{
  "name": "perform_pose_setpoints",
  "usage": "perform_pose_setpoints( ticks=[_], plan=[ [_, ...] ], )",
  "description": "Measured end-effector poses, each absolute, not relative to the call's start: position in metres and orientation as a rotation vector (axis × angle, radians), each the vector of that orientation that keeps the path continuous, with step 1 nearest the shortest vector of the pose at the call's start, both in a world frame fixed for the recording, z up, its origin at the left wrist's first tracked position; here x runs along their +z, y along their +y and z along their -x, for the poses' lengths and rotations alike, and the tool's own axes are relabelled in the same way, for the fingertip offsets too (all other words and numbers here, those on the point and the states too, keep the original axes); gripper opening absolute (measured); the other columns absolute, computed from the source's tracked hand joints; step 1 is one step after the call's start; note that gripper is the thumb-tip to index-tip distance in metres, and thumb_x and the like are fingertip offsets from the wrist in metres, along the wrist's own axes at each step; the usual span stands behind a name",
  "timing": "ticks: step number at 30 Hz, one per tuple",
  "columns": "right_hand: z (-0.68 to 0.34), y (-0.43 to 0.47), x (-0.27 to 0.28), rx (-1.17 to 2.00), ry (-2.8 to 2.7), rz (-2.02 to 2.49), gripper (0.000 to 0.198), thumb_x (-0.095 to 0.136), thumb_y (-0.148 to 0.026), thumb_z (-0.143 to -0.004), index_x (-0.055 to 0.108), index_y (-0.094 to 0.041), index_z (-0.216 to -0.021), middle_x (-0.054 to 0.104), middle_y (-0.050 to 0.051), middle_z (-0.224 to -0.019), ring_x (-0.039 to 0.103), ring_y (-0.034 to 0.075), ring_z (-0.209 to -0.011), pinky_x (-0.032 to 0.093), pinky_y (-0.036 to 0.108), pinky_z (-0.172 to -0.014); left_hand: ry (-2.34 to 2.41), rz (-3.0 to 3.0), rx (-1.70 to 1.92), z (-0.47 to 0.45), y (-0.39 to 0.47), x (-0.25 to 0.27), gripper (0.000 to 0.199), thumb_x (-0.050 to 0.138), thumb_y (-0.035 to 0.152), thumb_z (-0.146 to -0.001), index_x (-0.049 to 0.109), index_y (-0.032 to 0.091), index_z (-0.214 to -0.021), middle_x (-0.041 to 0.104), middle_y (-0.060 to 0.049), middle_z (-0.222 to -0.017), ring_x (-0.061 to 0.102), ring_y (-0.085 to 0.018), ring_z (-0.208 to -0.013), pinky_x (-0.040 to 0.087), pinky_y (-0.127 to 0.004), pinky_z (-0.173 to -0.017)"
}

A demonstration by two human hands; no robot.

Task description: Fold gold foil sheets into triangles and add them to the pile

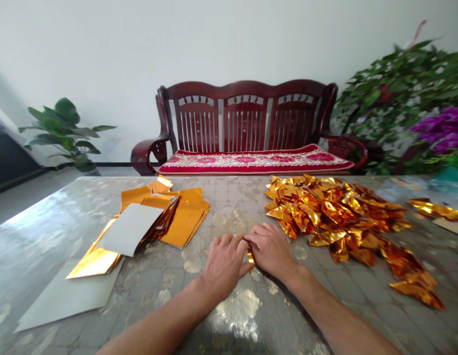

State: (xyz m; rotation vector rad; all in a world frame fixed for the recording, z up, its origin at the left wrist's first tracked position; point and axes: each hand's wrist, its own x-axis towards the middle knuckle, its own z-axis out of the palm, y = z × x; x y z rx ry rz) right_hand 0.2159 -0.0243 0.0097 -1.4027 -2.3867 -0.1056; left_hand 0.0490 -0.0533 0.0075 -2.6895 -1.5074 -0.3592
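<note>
Gold foil (250,257) shows between both hands (226,260) (271,250), partly covered.

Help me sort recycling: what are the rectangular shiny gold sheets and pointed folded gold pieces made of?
Rectangular gold sheets: probably foil-coated paper, thin and glossy. Pointed gold pieces: likely similar, sharply creased with bright metallic glints, though plastic is possible.

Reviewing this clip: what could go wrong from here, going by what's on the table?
1. The left hand and right hand largely cover the small gold foil piece, so a crooked crease could go unnoticed.
2. The loose gold sheets overlap unevenly, so a brush of the left arm might scatter them.
3. The folded gold pieces lie heaped near the right arm, which might knock or crush some.
</note>
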Motion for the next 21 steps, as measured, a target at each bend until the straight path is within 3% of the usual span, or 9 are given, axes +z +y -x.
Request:
perform_pose_setpoints(
  ticks=[8, 12, 21],
  plan=[
    [-0.222, -0.027, 0.016, 0.057, -2.357, 1.418, 0.024, 0.059, -0.013, -0.081, 0.074, -0.027, -0.094, 0.068, 0.002, -0.083, 0.052, 0.018, -0.087, 0.035, 0.030, -0.079, -1.566, 2.700, -0.421, -0.049, -0.053, 0.008, 0.034, 0.069, 0.042, -0.085, 0.053, 0.021, -0.107, 0.065, -0.004, -0.114, 0.057, -0.025, -0.104, 0.043, -0.040, -0.085],
    [-0.226, -0.027, 0.021, 0.097, -2.328, 1.426, 0.028, 0.056, -0.009, -0.078, 0.075, -0.025, -0.091, 0.071, 0.001, -0.082, 0.055, 0.018, -0.085, 0.037, 0.029, -0.077, -1.618, 2.692, -0.454, -0.050, -0.053, 0.008, 0.036, 0.069, 0.041, -0.084, 0.052, 0.021, -0.109, 0.066, -0.002, -0.103, 0.057, -0.025, -0.100, 0.042, -0.040, -0.084],
    [-0.230, -0.026, 0.017, 0.048, -2.395, 1.338, 0.029, 0.053, -0.007, -0.078, 0.075, -0.023, -0.084, 0.068, 0.003, -0.073, 0.055, 0.017, -0.077, 0.037, 0.027, -0.071, -1.639, 2.682, -0.452, -0.050, -0.053, 0.010, 0.038, 0.069, 0.041, -0.084, 0.052, 0.021, -0.112, 0.066, -0.005, -0.102, 0.057, -0.025, -0.100, 0.041, -0.039, -0.085]
  ],
)
